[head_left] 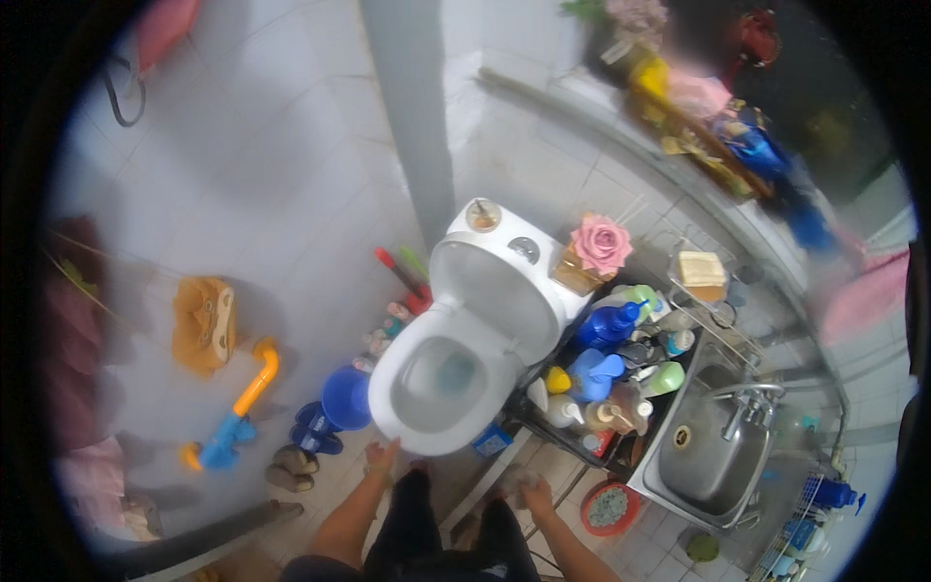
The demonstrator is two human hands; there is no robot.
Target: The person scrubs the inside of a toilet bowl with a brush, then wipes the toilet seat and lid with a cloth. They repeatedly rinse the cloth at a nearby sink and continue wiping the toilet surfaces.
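Observation:
A white toilet [411, 441] stands before me with its lid [494, 295] raised and the seat ring down. Bluish water [454, 375] shows in the bowl. Close to the front left of the rim, my left hand [380, 460] has its fingers apart and no object in it; a fingertip meets the rim's edge or nearly so. Lower right of the toilet, my right hand [538, 498] grips a pale, blurred wad [518, 481], perhaps cloth or tissue. Its exact kind is unclear.
A blue bucket [346, 398] and slippers [317, 429] lie left of the toilet. Several bottles [607, 327] crowd a black stand on its right, beside a steel sink [716, 465]. A red basin [631, 513] sits on the floor. A pink rose [602, 244] tops the tank.

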